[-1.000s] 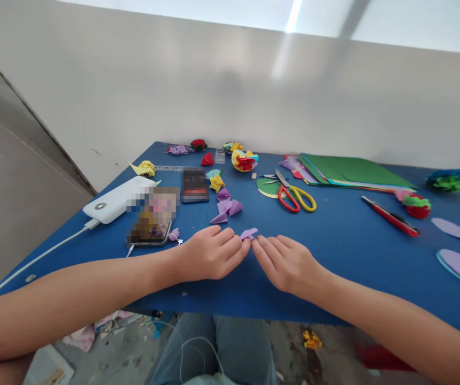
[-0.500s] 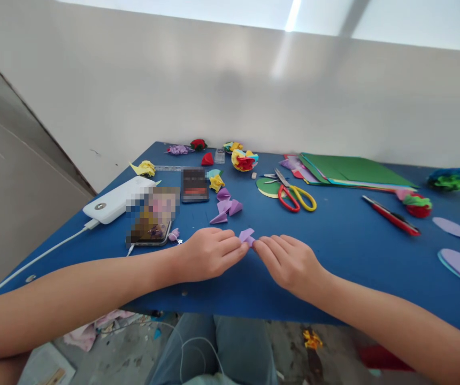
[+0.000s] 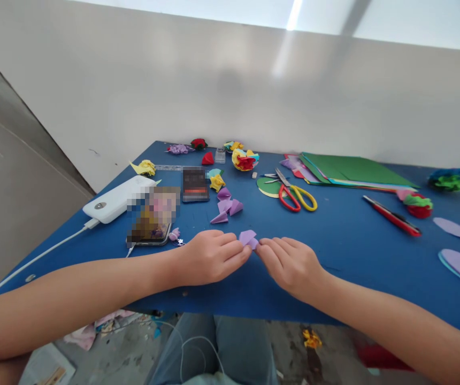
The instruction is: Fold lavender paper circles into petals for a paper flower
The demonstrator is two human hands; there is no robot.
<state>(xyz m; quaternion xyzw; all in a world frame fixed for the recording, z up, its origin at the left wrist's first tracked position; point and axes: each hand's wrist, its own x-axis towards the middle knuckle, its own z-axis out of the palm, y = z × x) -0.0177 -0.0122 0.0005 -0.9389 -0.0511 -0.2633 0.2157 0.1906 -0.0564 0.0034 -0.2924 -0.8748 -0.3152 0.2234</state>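
A small folded piece of purple paper [image 3: 247, 237] is pinched between my two hands, just above the blue table [image 3: 358, 251]. My left hand [image 3: 214, 258] grips its left side with fingers closed together. On the other side, the fingertips of my right hand [image 3: 288, 264] press on its right edge. Beyond them lie several folded purple paper pieces [image 3: 224, 206] in a loose cluster, with a yellow paper flower [image 3: 217, 183] behind. How the thumbs sit on the paper is partly hidden by the fingers.
Scissors with red and yellow handles [image 3: 297, 197] rest on the table by green paper circles [image 3: 272, 187]. A stack of coloured paper [image 3: 358, 170] and a red utility knife [image 3: 392, 216] lie right. To the left are a phone [image 3: 153, 216], a dark device [image 3: 195, 184] and a white power bank [image 3: 120, 199].
The purple paper has turned slightly between my fingers and shows a broader face. Both hands have shifted a little to the right and stay closed on it.
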